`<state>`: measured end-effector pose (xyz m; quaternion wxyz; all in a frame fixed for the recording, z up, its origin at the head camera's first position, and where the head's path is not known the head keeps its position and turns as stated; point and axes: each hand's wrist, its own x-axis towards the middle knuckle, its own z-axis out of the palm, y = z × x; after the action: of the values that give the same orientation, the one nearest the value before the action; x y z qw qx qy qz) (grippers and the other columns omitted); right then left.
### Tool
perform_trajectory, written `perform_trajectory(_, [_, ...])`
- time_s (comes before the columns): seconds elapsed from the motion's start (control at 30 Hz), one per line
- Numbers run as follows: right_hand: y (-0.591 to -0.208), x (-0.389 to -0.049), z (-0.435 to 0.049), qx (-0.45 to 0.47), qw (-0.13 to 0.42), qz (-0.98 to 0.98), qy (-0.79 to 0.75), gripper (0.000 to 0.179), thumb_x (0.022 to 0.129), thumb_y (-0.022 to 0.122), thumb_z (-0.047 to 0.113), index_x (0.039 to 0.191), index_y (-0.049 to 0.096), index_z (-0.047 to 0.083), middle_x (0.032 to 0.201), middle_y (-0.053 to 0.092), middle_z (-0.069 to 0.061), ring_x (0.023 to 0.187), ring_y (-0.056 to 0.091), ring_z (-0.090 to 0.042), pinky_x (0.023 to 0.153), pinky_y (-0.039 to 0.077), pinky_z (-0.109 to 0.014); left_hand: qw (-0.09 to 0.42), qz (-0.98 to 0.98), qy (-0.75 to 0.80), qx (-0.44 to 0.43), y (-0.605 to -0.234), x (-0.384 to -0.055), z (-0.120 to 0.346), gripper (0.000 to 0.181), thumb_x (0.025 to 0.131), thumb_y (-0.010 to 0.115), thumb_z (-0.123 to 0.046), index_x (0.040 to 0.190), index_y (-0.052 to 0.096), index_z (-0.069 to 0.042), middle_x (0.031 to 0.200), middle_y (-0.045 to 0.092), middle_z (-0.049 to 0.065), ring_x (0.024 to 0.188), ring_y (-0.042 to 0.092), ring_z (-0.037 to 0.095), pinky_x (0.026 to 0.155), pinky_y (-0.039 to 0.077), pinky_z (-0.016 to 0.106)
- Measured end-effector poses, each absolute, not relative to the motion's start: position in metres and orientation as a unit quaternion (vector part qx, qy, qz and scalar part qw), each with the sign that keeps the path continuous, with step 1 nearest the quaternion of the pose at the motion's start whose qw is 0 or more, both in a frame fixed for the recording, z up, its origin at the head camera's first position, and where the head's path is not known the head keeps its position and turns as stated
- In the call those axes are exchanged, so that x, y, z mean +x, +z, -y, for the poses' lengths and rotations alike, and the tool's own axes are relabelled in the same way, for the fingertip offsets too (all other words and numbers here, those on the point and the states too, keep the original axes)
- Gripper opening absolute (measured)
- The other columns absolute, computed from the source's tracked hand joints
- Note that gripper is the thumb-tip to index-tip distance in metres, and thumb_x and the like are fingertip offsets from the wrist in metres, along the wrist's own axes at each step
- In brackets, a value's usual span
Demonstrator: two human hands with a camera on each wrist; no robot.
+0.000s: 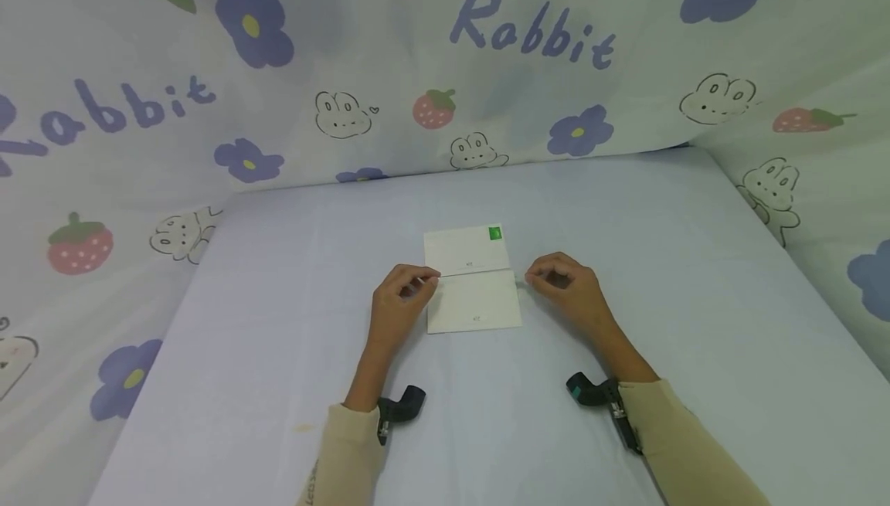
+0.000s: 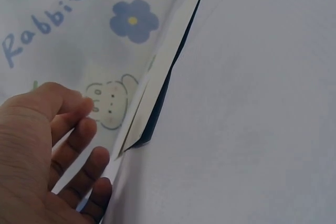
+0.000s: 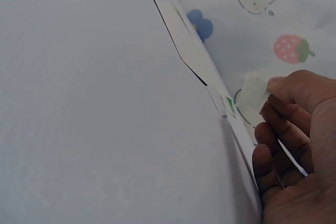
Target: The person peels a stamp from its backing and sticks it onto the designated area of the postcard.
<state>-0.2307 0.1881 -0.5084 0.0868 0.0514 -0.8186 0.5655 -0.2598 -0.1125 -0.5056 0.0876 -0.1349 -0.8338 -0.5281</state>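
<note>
Two cream card panels, the far one (image 1: 466,249) and the near one (image 1: 474,302), lie edge to edge with a thin dark gap between them. A green patch (image 1: 495,233) marks the far panel's corner. My right hand (image 1: 572,283), just right of the gap, pinches a piece of clear tape (image 3: 254,93) with a jagged end between thumb and index finger. On the other side my left hand (image 1: 405,296) has its thumb and index fingertips together at the gap's left end, other fingers loosely bent; I cannot tell whether it pinches the tape.
A white-covered table (image 1: 278,336) lies under the panels. Behind it hangs a printed cloth (image 1: 389,42) with rabbits, strawberries and purple flowers, which also runs along both sides. Black wrist cameras (image 1: 403,405) sit at the cuffs of the beige sleeves (image 1: 348,448).
</note>
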Motion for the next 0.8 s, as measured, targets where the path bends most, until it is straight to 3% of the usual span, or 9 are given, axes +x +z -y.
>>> perform_trajectory(0.3, [-0.476,-0.217,-0.177,0.07,0.101,0.817,0.564,0.007,0.09,0.074,0.002,0.095,0.073,-0.003,0.105,0.068,-0.014,0.094,0.061,-0.015,0.083,0.05,-0.02,0.09,0.832,-0.533,-0.129,-0.504,-0.255,0.112,0.01,0.095,0.072,-0.025,0.102,0.077,-0.021,0.102,0.065,-0.007,0.089,0.058,0.012,0.079,0.047,0.033])
perform_trajectory(0.6, [-0.504,-0.221,-0.194,0.042,0.112,0.804,0.582,0.009,0.09,0.077,0.015,0.094,0.077,0.007,0.104,0.069,-0.005,0.097,0.062,-0.011,0.084,0.05,-0.018,0.087,0.82,-0.55,-0.134,-0.503,-0.248,0.104,0.013,0.094,0.073,-0.026,0.104,0.077,-0.019,0.102,0.065,-0.004,0.091,0.059,0.014,0.078,0.048,0.032])
perform_trajectory(0.8, [-0.505,-0.216,-0.193,0.032,0.082,0.782,0.617,0.019,0.09,0.078,0.024,0.096,0.076,0.006,0.104,0.069,-0.005,0.099,0.062,-0.015,0.085,0.051,-0.021,0.085,0.821,-0.551,-0.122,-0.501,-0.242,0.104,0.01,0.094,0.073,-0.026,0.103,0.077,-0.022,0.102,0.065,-0.008,0.09,0.059,0.012,0.078,0.048,0.032])
